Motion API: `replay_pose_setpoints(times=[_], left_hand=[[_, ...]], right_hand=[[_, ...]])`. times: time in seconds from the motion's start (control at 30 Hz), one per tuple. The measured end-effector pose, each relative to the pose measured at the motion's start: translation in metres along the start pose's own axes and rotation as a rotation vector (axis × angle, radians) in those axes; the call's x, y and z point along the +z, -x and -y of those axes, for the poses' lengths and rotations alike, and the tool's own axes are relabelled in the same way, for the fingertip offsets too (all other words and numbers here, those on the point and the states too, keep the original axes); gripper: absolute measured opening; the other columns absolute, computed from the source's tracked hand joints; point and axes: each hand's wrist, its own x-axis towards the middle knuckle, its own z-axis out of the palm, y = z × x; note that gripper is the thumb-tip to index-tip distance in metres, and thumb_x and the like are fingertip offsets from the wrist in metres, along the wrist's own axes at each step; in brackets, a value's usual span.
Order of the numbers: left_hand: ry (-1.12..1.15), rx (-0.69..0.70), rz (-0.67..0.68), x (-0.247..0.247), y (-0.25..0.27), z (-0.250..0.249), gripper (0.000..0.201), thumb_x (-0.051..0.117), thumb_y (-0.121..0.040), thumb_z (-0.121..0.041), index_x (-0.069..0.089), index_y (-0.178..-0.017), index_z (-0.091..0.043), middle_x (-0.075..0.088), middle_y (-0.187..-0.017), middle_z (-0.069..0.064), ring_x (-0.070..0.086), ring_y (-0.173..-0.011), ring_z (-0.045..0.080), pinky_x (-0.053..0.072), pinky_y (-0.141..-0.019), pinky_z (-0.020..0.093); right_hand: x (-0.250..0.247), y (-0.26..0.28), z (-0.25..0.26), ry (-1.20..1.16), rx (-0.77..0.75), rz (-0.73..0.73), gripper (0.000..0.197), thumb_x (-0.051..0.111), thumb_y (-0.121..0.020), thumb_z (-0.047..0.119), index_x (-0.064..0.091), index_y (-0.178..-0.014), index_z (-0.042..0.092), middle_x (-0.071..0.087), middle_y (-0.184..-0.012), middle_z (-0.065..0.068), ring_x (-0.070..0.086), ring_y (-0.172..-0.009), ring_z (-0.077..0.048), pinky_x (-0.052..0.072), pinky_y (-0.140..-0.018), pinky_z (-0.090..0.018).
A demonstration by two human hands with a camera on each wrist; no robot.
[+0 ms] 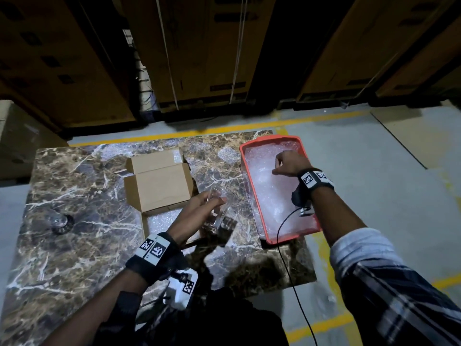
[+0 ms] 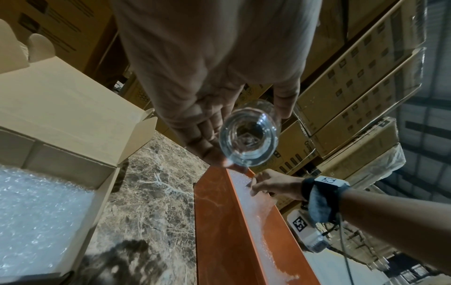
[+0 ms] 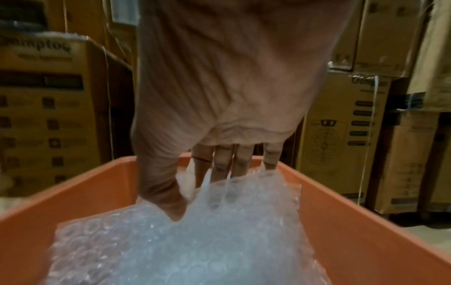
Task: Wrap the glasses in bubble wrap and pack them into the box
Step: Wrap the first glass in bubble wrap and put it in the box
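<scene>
My left hand (image 1: 199, 211) grips a clear drinking glass (image 1: 219, 211) above the marble table, between the box and the tray; the left wrist view looks at the glass (image 2: 249, 138) end-on, between fingers and thumb. My right hand (image 1: 287, 162) reaches into the orange tray (image 1: 249, 191) and pinches a sheet of bubble wrap (image 3: 219, 221) between thumb and fingers, lifting its far edge. The open cardboard box (image 1: 159, 186) stands left of the glass, with bubble wrap (image 1: 162, 219) lining its bottom.
A second clear glass (image 1: 58, 222) lies on the marble table (image 1: 74, 245) at the far left. A black cable (image 1: 287, 258) runs from my right wrist across the tray's near end. Stacked cartons (image 1: 204, 46) stand beyond the table.
</scene>
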Motion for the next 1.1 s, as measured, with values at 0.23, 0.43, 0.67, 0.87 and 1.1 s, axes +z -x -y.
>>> replay_pose_setpoints(times=[0.23,0.43,0.67,0.87,1.1], left_hand=[[0.138,0.052,0.019,-0.014,0.010,0.000,0.082,0.075,-0.069,-0.058,0.058,-0.123,0.002,0.064,-0.076,-0.008,0.059,-0.066,0.009,0.043,-0.067,0.032],[0.270,0.100,0.023,-0.024,0.023,-0.005,0.056,0.073,-0.072,-0.063,0.075,-0.116,-0.028,0.068,-0.131,0.008,0.059,-0.119,0.031,0.043,-0.103,0.052],[0.572,0.194,0.028,-0.038,0.039,-0.015,0.047,0.071,-0.089,-0.034,0.068,-0.126,-0.004,0.073,-0.119,0.013,0.067,-0.107,0.027,0.055,-0.086,0.039],[0.831,0.155,0.122,-0.055,0.051,-0.026,0.033,0.078,-0.082,-0.043,0.082,-0.103,-0.018,0.075,-0.106,0.003,0.070,-0.090,0.021,0.061,-0.074,0.039],[0.974,0.049,0.261,-0.060,0.047,-0.015,0.088,0.076,-0.075,-0.063,0.056,-0.143,-0.011,0.053,-0.147,0.012,0.048,-0.133,0.029,0.042,-0.103,0.062]], right_hand=[[-0.057,0.076,0.009,-0.244,-0.116,-0.193,0.011,0.070,-0.085,0.007,0.066,-0.092,0.013,0.076,-0.076,-0.002,0.074,-0.069,-0.012,0.061,-0.077,-0.036],[-0.098,0.148,0.030,-0.485,-0.183,-0.316,0.018,0.063,-0.097,0.004,0.074,-0.106,0.014,0.078,-0.087,-0.010,0.077,-0.080,-0.020,0.060,-0.086,-0.034],[-0.109,0.205,0.078,-1.178,-0.230,-0.358,0.028,0.060,-0.099,0.001,0.064,-0.126,0.002,0.070,-0.100,-0.010,0.069,-0.076,-0.010,0.054,-0.074,-0.027],[-0.084,0.223,0.124,-1.642,-0.219,-0.156,0.028,0.051,-0.100,-0.001,0.060,-0.125,0.007,0.076,-0.098,0.000,0.073,-0.077,-0.008,0.059,-0.065,-0.020],[-0.056,0.229,0.157,-1.907,-0.213,0.142,0.040,0.041,-0.100,-0.001,0.055,-0.137,0.002,0.073,-0.108,-0.012,0.075,-0.077,-0.017,0.061,-0.061,-0.029]])
